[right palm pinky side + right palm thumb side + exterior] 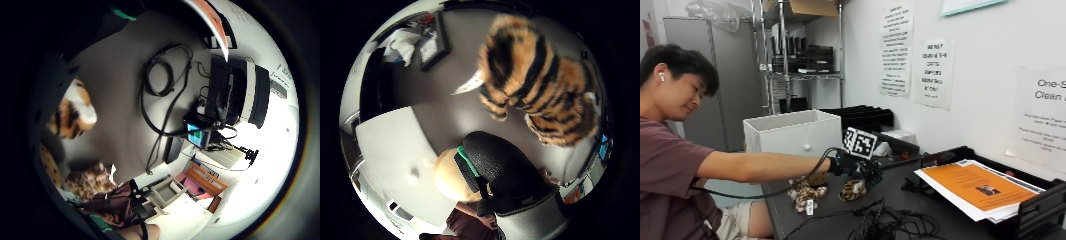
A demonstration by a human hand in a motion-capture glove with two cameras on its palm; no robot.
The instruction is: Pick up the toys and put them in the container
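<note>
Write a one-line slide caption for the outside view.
Gloved right hand grips a striped tiger toy above the table, white container behind.

tabletop: dark grey flat tabletop (840,220) | on it: white open-topped box container (793,132) at the far end; spotted tan plush toy (805,192) lying near the container; black document tray with orange-covered papers (986,192) by the wall; coiled black cables (886,225) at the near end
</note>
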